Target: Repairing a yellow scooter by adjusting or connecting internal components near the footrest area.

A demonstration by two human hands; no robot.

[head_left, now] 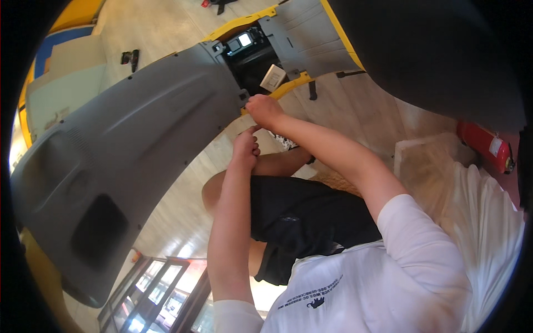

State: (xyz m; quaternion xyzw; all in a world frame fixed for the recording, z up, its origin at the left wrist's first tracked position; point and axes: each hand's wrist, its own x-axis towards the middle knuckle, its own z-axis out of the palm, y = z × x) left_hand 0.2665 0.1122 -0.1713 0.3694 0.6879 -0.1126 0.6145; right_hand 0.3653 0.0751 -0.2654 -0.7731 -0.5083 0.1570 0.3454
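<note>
My right hand is closed at the lower left corner of the opening, by a dark bracket on the yellow-edged assembly; what its fingertips hold is hidden. Just below it, my left hand has its index finger raised toward the right hand and the other fingers curled; whether it grips anything is unclear. The long grey moulded panel extends down to the left. Beyond the hands, the opening shows dark internal parts, with a light rectangular object near its lower right edge.
A large dark surface fills the upper right. A red fire extinguisher lies at the right beside pale draped sheeting. A black hand tool lies on the pale floor. Glass-fronted frames stand at lower left.
</note>
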